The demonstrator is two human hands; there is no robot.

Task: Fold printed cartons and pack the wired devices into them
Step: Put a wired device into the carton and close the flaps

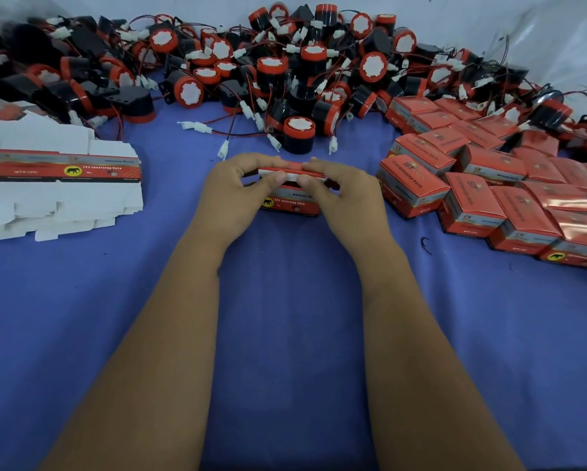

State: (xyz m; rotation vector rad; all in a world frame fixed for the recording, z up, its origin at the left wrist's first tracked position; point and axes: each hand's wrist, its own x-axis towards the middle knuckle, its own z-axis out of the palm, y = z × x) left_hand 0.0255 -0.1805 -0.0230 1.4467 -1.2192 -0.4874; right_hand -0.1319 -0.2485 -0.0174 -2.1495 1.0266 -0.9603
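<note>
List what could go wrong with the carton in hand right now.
1. Both hands, left and right, pinch the carton's top flap; pressing unevenly may crease it or leave it untucked.
2. Loose devices with trailing wires lie just behind; a wire could snag a finger.
3. Finished boxes crowd the right side, so setting this one down might topple them.

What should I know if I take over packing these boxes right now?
Left hand and right hand both grip one carton on the blue cloth, thumbs pressing its top flap.
Flat cartons are stacked on the left, loose wired devices are heaped behind, closed boxes piled on the right.
Done: many boxes closed.
Left: close this flap, then keep folding and filling; many devices remain.
</note>
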